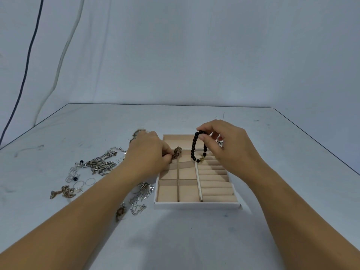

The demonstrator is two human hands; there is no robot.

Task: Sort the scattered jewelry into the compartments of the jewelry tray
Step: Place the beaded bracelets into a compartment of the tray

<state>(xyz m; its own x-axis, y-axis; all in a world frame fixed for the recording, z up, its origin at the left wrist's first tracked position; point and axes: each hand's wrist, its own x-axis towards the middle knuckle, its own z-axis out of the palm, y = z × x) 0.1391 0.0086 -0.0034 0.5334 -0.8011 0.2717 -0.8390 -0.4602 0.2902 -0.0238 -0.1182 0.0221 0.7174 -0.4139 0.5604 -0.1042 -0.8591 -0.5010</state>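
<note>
Jewelry tray (196, 206) sits mid-table (272, 221). Above its ring rolls (214, 185), the right hand (226, 145) pinches a hanging black bead bracelet (192, 147). The left hand (148, 152) pinches a brown chain (176, 152) over a far-left compartment. Loose jewelry (99, 164) lies scattered left of the tray.

No legible text or labels

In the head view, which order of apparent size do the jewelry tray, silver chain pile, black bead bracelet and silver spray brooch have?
1. jewelry tray
2. silver chain pile
3. black bead bracelet, though it hangs lifted, so nearer the camera
4. silver spray brooch
</note>
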